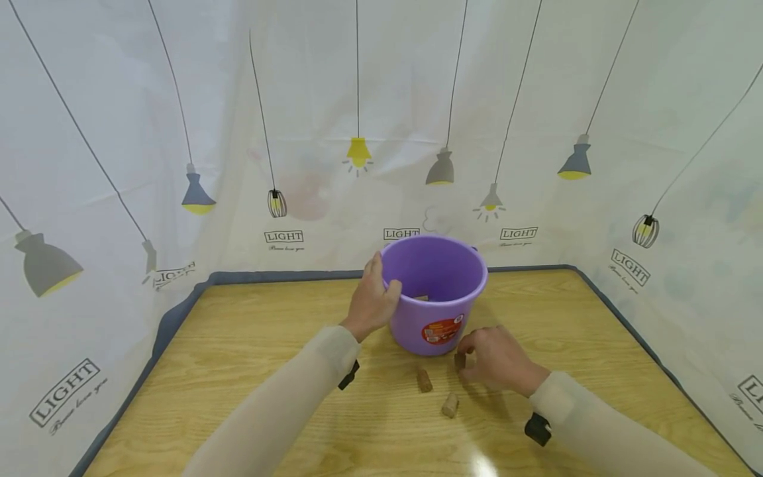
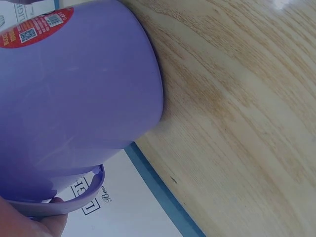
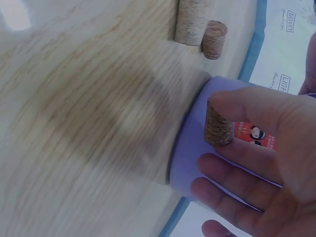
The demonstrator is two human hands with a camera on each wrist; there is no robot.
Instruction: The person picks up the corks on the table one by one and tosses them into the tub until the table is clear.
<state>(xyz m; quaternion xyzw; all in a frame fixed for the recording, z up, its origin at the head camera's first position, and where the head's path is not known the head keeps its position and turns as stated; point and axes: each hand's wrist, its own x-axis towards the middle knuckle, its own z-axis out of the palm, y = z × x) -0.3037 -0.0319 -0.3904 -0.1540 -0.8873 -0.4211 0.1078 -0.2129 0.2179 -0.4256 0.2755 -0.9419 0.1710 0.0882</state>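
A purple bucket (image 1: 411, 328) with a red label stands upright on the wooden table. My left hand (image 1: 374, 301) grips its rim on the left side, thumb toward me; the left wrist view shows only part of that hand (image 2: 52, 224), by the rim and the purple handle (image 2: 86, 197). In front of the bucket, my right hand (image 1: 497, 358) pinches a brown cork (image 3: 218, 123) between thumb and index finger, the other fingers loosely bent. Two more corks lie on the table: a darker one (image 1: 424, 380) and a paler one (image 1: 450, 405).
Inside the bucket a small pale piece (image 1: 421, 298) partly shows; its kind is unclear. Behind and at both sides of the table (image 1: 268, 344) hangs a white cloth (image 1: 322, 99) printed with lamps, with a blue band along the table's edge.
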